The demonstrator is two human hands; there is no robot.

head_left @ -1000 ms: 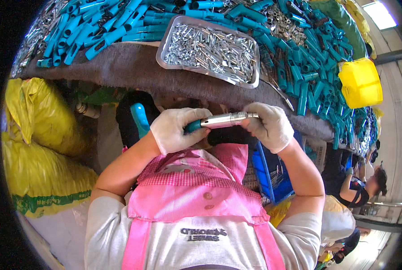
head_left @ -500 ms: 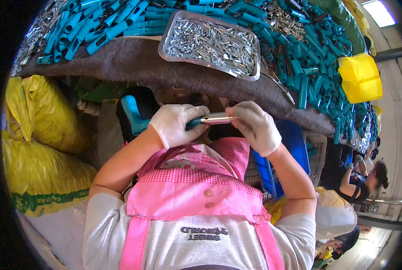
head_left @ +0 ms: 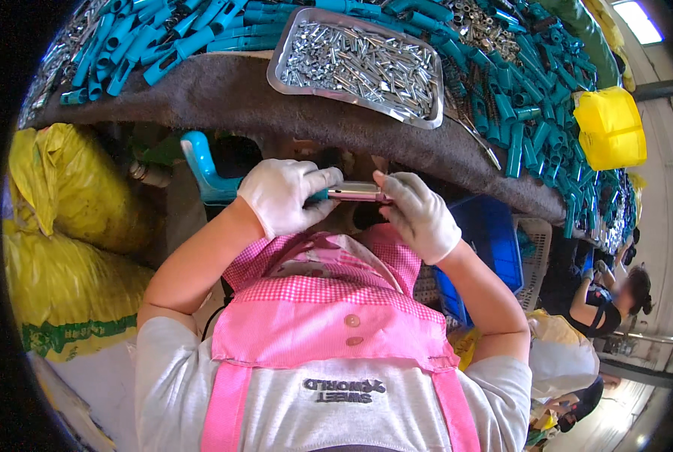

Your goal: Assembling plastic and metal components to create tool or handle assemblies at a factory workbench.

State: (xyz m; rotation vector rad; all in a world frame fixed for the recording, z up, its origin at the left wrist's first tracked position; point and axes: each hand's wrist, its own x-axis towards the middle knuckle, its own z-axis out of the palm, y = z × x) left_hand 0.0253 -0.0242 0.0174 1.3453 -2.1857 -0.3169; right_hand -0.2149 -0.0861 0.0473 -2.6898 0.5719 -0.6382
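Note:
In front of my apron I hold a teal tool body (head_left: pixel 210 175) level, its bent handle sticking out to the left. My left hand (head_left: pixel 285 197), in a white glove, is closed round its middle. A shiny silver metal tube (head_left: pixel 357 191) extends from the teal part toward the right. My right hand (head_left: pixel 422 217), also gloved, pinches the tube's right end between thumb and fingers. Whether a small part sits between those fingertips is hidden.
Beyond my hands, a metal tray (head_left: pixel 276 74) of small silver parts rests on the brown-covered bench (head_left: pixel 193 105), among heaps of teal tubes (head_left: pixel 178 56). Yellow sacks (head_left: pixel 80 279) stand at left, a blue crate (head_left: pixel 494 252) at right. A co-worker (head_left: pixel 607 301) sits farther right.
My left hand and the teal tool have shifted slightly left and away from me. My right hand has also moved a little left, its fingers now closer on the tube's end.

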